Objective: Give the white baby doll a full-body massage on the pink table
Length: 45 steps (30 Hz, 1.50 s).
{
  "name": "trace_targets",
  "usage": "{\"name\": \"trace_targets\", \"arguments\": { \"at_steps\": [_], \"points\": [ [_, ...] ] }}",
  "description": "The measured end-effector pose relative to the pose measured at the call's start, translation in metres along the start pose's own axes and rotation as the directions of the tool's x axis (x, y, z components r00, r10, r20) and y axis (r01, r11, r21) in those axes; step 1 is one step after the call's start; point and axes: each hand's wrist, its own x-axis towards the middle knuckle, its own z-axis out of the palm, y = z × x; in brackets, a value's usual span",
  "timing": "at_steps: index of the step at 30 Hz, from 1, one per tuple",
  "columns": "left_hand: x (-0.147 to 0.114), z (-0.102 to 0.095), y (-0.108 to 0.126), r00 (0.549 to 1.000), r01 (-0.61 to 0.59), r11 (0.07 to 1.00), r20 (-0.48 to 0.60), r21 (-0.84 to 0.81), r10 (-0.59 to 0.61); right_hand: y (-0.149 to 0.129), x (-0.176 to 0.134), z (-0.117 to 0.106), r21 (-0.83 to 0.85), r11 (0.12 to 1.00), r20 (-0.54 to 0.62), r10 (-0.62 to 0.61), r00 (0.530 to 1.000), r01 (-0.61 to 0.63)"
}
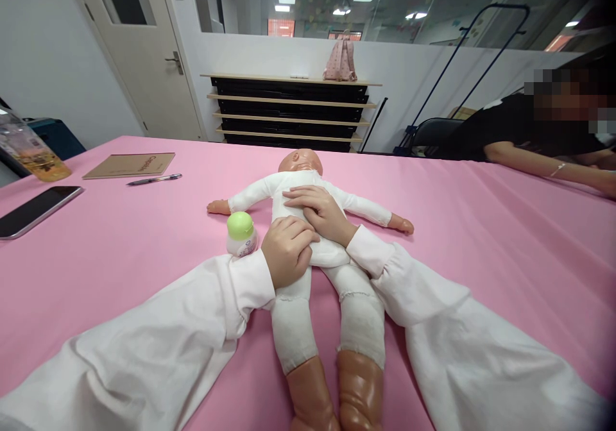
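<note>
A baby doll (363,299) lies on its back on the pink-covered table, its head away from me. It has a white cloth body and skin-coloured plastic head, hands and lower legs. My right hand (327,214) lies across the doll's chest, fingers stretched out and slightly apart. Lower on the doll's belly, toward its left edge in view, rests my left hand (289,251), with loosely bent fingers and the thumb apart. Neither hand lifts the doll. Just left of my left wrist stands a small white jar with a green lid (240,231).
Pink cloth (481,238) covers the table. On the left are a phone (41,210), a pen (154,179), a brown notebook (129,165) and a bottle of amber drink (36,152). At the right, another person's forearm (529,158) rests on the table.
</note>
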Motion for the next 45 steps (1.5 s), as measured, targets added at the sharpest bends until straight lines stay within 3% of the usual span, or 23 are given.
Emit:
{"name": "trace_targets", "arguments": {
  "at_steps": [5, 14, 45],
  "points": [
    [-0.0001, 0.0002, -0.0005, 0.998, -0.055, 0.998, 0.000, -0.032, 0.055, 0.0016, 0.0001, -0.0004, -0.016, 1.000, 0.053, 0.001, 0.999, 0.000],
    [0.0007, -0.0009, 0.0000, 0.997, 0.058, 0.998, 0.052, 0.015, -0.059, 0.0042, -0.0002, 0.0031, -0.089, 0.992, -0.121, 0.081, 0.989, -0.093],
    [0.0012, -0.0001, -0.0031, 0.992, 0.086, 0.996, 0.094, 0.007, -0.086, 0.0097, -0.0001, 0.0052, -0.051, 0.990, -0.094, 0.125, 0.988, -0.131]
  ]
}}
